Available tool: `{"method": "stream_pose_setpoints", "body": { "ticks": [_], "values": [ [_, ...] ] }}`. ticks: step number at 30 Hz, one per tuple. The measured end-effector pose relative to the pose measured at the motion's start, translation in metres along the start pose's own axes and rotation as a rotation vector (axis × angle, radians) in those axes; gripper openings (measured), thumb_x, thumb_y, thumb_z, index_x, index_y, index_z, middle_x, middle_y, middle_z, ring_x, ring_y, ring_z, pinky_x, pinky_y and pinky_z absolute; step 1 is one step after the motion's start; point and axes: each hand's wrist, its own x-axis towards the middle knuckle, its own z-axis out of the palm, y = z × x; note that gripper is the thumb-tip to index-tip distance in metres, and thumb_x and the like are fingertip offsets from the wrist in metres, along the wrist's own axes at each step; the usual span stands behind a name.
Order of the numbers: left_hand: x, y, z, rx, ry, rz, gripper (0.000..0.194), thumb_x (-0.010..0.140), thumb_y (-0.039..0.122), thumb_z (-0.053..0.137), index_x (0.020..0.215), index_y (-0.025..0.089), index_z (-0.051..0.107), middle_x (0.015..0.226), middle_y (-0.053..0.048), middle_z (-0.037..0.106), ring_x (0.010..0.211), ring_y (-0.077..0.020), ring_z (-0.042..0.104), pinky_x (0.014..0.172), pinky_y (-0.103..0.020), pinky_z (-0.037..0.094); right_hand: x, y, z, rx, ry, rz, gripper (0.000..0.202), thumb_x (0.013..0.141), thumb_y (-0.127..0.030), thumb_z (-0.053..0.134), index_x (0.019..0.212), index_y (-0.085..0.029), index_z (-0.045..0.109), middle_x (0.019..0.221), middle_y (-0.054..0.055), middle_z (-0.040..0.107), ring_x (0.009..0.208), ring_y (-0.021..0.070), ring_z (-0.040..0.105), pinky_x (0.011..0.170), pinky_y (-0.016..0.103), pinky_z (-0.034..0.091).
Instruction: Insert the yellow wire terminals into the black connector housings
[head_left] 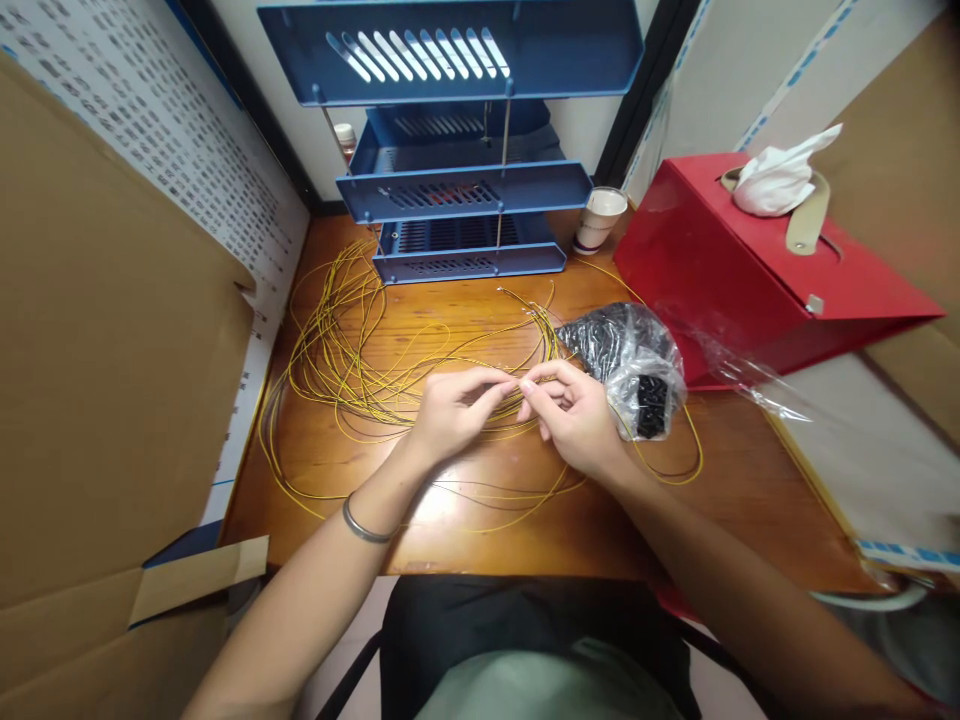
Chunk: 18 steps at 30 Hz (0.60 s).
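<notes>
Wooden table (735,510) bearing yellow wires (319,325), bag (641,345), trays (525,187)

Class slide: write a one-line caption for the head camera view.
Left hand and right hand pinch close together over yellow wires on a wooden table.

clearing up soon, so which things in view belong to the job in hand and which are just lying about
Job in hand:
yellow and dark wires, at the fingertips of the left hand and right hand
plastic bag of black pieces, probably, being beside the right hand

Just lying about, it seems:
blue tray rack
paper cup
red box
white tissue
white-capped bottle
</notes>
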Motion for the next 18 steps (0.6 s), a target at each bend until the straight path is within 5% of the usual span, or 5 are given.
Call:
{"method": "stream_pose_setpoints", "body": {
  "ticks": [7,18],
  "values": [
    [-0.001,0.000,0.000,0.014,-0.006,-0.016,0.021,0.093,0.032,0.065,0.086,0.017,0.078,0.080,-0.006,0.079,0.067,-0.0150,0.071,0.066,-0.022,0.053,0.000,0.011,0.002,0.071,-0.099,-0.015,0.027,0.098,-0.048,0.058,0.098,-0.023,0.049,0.066,-0.006,0.064,0.043,0.0072,0.047,0.044,0.020,0.037],
    [0.001,0.000,0.000,-0.119,-0.065,-0.106,0.021,0.092,0.035,0.064,0.089,0.016,0.073,0.081,-0.007,0.077,0.071,-0.0155,0.070,0.069,-0.024,0.053,0.001,0.011,0.002,-0.038,-0.049,-0.048,0.029,0.097,-0.050,0.059,0.096,-0.021,0.052,0.063,-0.006,0.061,0.046,0.0076,0.047,0.048,0.022,0.035]
  ]
}}
